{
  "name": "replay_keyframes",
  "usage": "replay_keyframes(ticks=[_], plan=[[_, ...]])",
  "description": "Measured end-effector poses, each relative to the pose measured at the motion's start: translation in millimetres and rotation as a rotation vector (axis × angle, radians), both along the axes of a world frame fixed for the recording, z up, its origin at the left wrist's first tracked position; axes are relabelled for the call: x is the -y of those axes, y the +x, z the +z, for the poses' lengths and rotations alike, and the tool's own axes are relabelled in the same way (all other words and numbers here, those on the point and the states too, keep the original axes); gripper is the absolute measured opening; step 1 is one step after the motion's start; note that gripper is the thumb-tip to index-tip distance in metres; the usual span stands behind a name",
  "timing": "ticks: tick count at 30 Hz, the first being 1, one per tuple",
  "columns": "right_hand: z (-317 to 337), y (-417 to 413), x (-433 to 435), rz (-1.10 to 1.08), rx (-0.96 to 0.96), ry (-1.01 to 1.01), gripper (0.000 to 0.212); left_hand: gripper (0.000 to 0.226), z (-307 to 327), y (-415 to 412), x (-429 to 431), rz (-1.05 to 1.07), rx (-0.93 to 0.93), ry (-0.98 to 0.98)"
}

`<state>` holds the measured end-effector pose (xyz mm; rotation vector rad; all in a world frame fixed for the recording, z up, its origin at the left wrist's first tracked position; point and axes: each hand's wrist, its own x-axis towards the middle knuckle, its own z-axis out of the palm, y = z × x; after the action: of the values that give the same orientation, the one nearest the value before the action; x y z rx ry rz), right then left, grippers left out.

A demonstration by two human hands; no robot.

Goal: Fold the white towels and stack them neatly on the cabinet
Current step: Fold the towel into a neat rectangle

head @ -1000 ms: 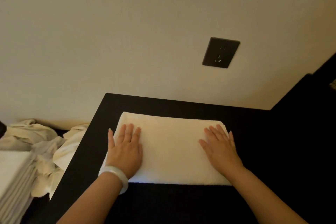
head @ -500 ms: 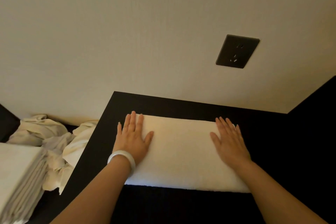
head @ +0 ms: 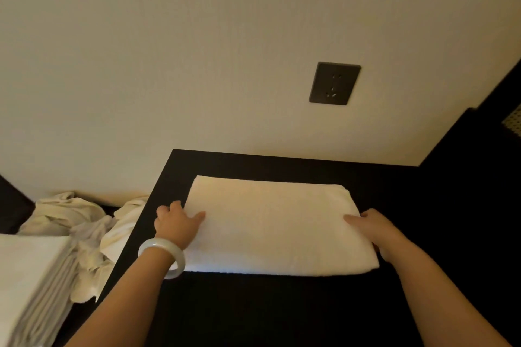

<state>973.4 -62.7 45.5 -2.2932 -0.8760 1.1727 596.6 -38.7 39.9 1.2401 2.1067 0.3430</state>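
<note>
A folded white towel (head: 275, 227) lies flat on the dark cabinet top (head: 253, 313), close to the wall. My left hand (head: 176, 221), with a pale bangle on the wrist, grips the towel's left edge, thumb on top and fingers curled round the side. My right hand (head: 372, 227) grips the right edge the same way, thumb lying on the top surface and fingers hidden under or behind the towel.
Left of the cabinet, lower down, a heap of crumpled white towels (head: 76, 222) lies beside a neat stack of folded white linen (head: 25, 276). A dark wall socket (head: 334, 83) sits above the cabinet. A dark panel (head: 479, 149) rises at the right.
Both hands lay flat on top of the towel before. They have slid outward to its left and right edges and now grip the sides.
</note>
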Motion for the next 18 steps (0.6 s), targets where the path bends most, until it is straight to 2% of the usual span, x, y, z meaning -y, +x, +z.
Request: replay_keyframes(ticks=[3,7,9,12,18], plan=[[14.4,-3.6,6.6,-0.108,-0.306,0.013,0.052,0.06,4.9,-11.1,5.4,0.165,0.251,-0.048],[20.1,-34.8,13.0,0.001,-0.372,0.079,0.03,0.032,12.2,-35.4,33.6,0.428,0.57,-0.116],[24.6,-57.4,14.4,0.042,-0.409,0.13,0.026,0.022,16.3,-48.9,53.5,0.468,0.632,-0.111],[33.1,-100.4,15.8,0.126,-0.424,0.18,0.027,0.015,27.7,-75.6,81.3,0.508,0.673,0.018],[47.2,-219.4,29.2,0.287,-0.443,0.198,0.029,0.009,47.2,-162.6,137.1,0.583,0.695,0.172]])
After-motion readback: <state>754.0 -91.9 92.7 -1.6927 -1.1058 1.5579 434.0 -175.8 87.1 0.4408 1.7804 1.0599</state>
